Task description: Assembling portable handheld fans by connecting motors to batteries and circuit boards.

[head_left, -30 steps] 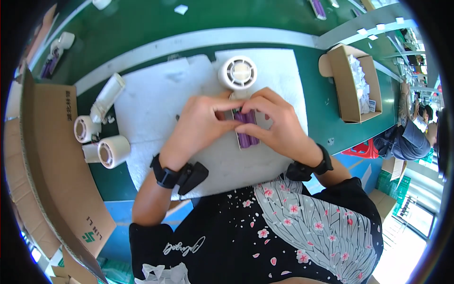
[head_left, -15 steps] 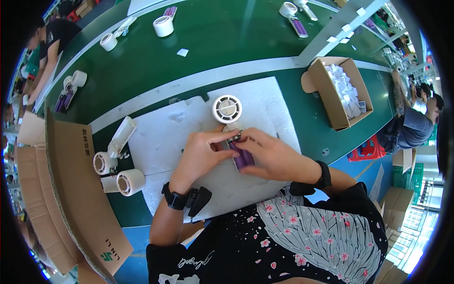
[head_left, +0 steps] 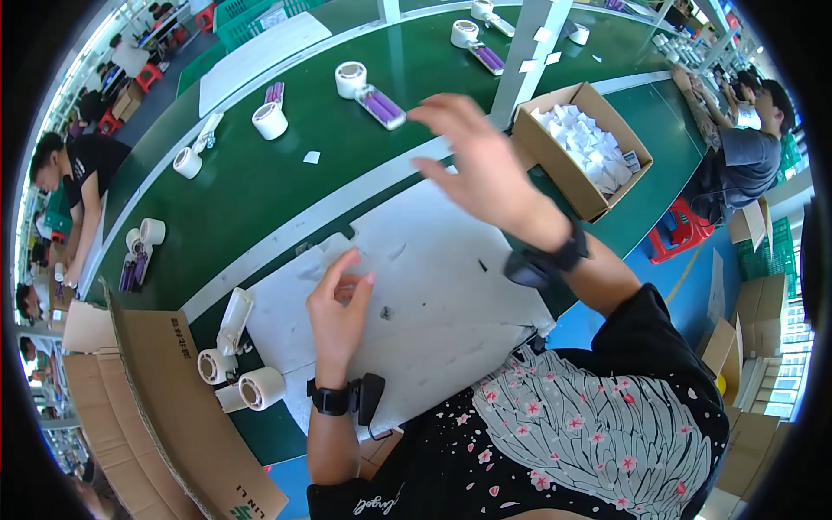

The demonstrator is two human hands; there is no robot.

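Observation:
My right hand (head_left: 490, 169) is raised over the far edge of the white foam sheet (head_left: 433, 286), its fingers spread and holding nothing. Just beyond its fingertips, a white round-headed unit with purple cells (head_left: 380, 106), like an opened handheld fan, lies on the green work surface (head_left: 286, 186). Over the left part of the foam is my left hand (head_left: 338, 316), fingers loosely bent, thumb apart, nothing in it. Beside the foam, at left, are white round fan heads (head_left: 262, 388) and a white handle shell (head_left: 235, 321).
An open carton of white paper pieces (head_left: 576, 147) stands at right, next to a grey post (head_left: 524, 61). A large cardboard box (head_left: 186, 390) borders the left. More purple-celled units (head_left: 136, 260) lie along the far surface. Other people sit at left and right.
The purple-celled unit was between both my hands on the foam; now it lies on the green surface beyond, released. My right hand has moved forward, and my left hand has drawn slightly left.

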